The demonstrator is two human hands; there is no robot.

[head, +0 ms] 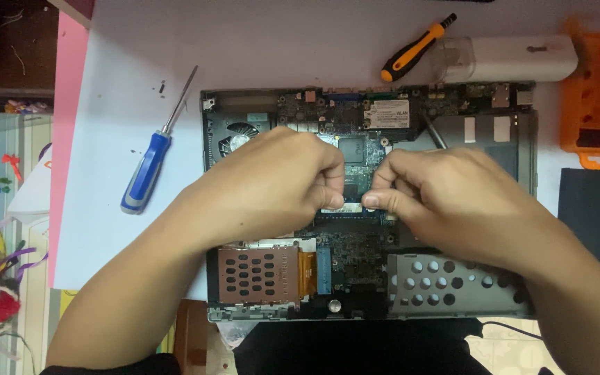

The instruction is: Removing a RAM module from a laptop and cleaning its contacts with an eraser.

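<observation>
over one laptop [258, 111]: two hands (two screwdrivers [148, 163] beside)

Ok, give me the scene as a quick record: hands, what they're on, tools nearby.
left hand: fingers curled, pinching at the middle of the board
right hand: fingers curled, pinching opposite the left
worked on: opened laptop chassis, green circuit board exposed
held part: hidden by fingertips, cannot tell
fan: upper left of chassis
blue screwdriver: left of chassis, on white sheet
orange-black screwdriver: above chassis
</observation>
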